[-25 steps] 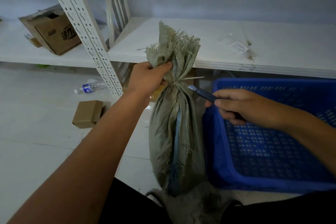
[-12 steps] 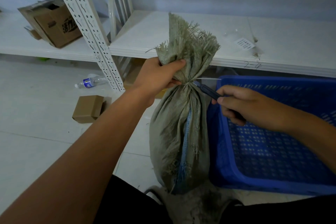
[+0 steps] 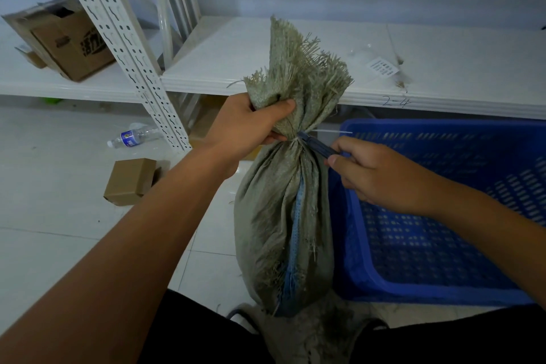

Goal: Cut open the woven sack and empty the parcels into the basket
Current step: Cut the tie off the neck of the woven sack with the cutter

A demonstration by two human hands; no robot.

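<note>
two hands worked at one grey-green woven sack (image 3: 283,216), which stood upright on the pale tiled floor (image 3: 59,230) just left of a blue perforated plastic basket (image 3: 443,245), its side touching the basket's near-left corner. the left hand (image 3: 251,124) was wrapped tight around the sack's gathered, frayed top just above the tied neck, thumb across the front of the bunched weave. the right hand (image 3: 372,174) was closed on a dark blue utility knife (image 3: 317,145), its tip laid against the neck right where a thin white cable tie (image 3: 331,130) cinched it, the tie's loose tail sticking out to the right over the basket's rim. a blue stripe ran down the sack's front. the basket's floor showed bare blue mesh. behind both ran a low white shelf (image 3: 266,47) with a small printed label (image 3: 382,66) lying on it and "2-4" handwritten on its front edge. further left, a torn cardboard box (image 3: 68,41) sat on the neighbouring shelf, while a small brown carton (image 3: 130,180) and a plastic water bottle (image 3: 133,136) lay on the floor, well apart from the sack.
</note>
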